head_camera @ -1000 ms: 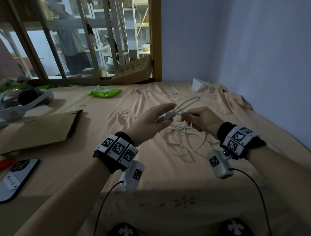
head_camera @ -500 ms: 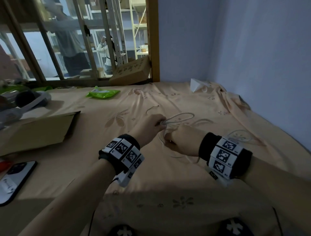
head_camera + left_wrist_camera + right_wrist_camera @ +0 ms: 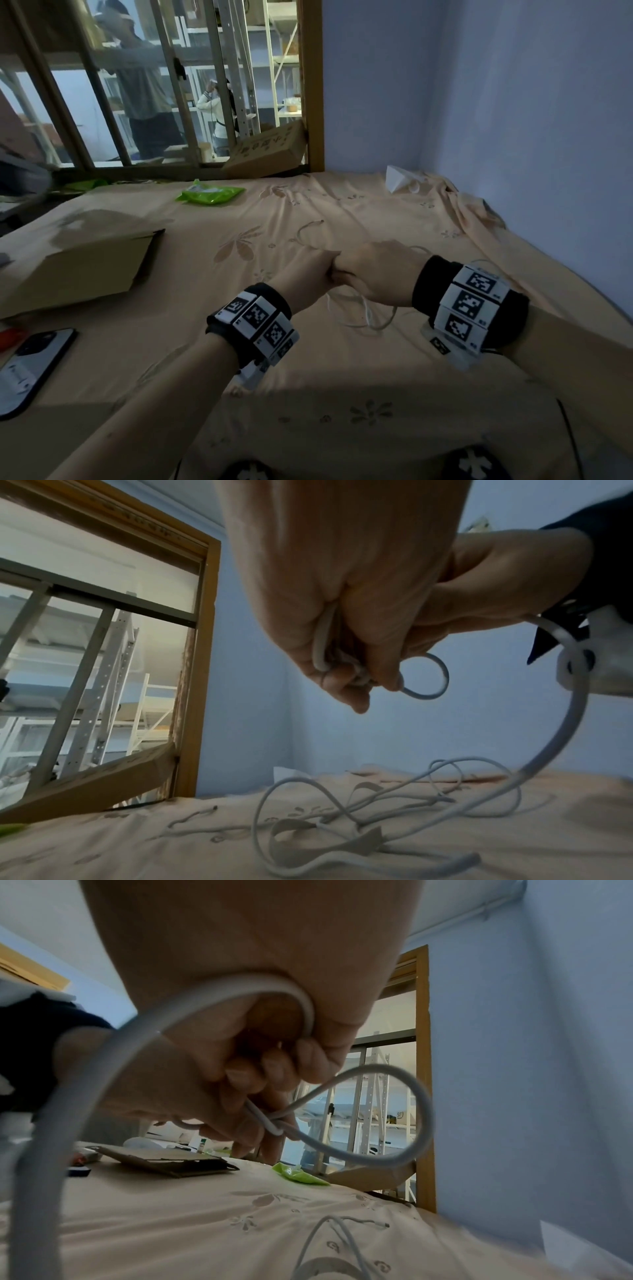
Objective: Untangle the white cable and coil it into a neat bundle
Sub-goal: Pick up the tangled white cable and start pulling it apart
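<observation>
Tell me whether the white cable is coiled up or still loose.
Still loose: both hands pinch one small loop, while the rest of the white cable sprawls in tangled loops on the bedsheet.

Dim room: pale blue walls (image 3: 513, 102), wooden-framed window (image 3: 311, 85) at rear, peach floral bedsheet (image 3: 342, 377) covering the foreground.

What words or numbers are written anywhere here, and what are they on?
"SF": on a brown cardboard box on the far shelves, seen from the right wrist.
Black characters on the tilted brown cardboard box by the wooden window frame: too blurred to read.
Black-and-white square code tags on the wristbands: patterns, with tiny print too small to read.
</observation>
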A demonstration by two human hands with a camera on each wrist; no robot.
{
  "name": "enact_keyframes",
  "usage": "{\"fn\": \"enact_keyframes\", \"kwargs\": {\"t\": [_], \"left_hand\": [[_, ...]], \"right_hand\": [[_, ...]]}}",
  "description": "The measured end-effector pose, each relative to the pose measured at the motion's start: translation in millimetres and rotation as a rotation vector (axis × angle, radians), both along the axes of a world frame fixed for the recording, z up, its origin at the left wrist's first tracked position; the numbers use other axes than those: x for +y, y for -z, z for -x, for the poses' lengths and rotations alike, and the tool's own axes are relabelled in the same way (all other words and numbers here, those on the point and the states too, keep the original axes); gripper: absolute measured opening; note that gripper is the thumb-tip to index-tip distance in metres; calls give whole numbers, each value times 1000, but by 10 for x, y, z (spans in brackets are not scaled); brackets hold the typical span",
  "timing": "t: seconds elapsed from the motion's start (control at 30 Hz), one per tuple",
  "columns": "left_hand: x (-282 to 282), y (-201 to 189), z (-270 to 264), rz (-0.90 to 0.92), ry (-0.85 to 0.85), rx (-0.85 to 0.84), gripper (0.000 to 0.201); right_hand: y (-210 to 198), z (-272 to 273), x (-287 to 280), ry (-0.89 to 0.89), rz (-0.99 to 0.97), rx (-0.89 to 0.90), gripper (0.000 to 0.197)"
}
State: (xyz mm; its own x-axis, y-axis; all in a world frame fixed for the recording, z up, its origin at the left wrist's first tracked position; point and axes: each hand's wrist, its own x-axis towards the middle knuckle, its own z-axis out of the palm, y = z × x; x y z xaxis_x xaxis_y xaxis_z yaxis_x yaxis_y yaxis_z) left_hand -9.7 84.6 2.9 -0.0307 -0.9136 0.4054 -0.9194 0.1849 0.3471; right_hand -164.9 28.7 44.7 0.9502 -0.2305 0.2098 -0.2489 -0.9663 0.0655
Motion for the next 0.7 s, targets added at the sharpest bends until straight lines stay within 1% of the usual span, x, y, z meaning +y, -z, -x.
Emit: {"fn": "enact_keyframes", "kwargs": {"t": [0.1,0.13,0.23,0.27,0.33,0.4,0.53,0.63,0.7], "left_hand": [[45,19,36,-47,6,86,21],[68,20,46,-51,13,108,23],[77,22,43,-32,-31,191,35],[69,17,28,-31,-54,219,35],[75,-8,9,-71,-82,243,26],[98,-29,-11,-119,-69,246,19],[164,-29,-25,-162,-78,220,19],[189,-4,-28,-197,-77,188,18],[200,-3,-24,-238,-48,193,19]], "right_hand": [[-43,15,-44,-6,-53,-14,28],[-59,22,-70,-9,-52,-18,28],[-83,35,-136,-10,-70,-35,30],[-85,36,-150,-14,-83,-38,29],[-68,46,-186,-24,-142,-56,23],[-38,74,-243,-50,-202,-98,20],[-28,108,-335,-75,-203,-154,11],[-133,136,-387,-69,-170,-239,11],[-221,163,-425,-38,-177,-276,14]]}}
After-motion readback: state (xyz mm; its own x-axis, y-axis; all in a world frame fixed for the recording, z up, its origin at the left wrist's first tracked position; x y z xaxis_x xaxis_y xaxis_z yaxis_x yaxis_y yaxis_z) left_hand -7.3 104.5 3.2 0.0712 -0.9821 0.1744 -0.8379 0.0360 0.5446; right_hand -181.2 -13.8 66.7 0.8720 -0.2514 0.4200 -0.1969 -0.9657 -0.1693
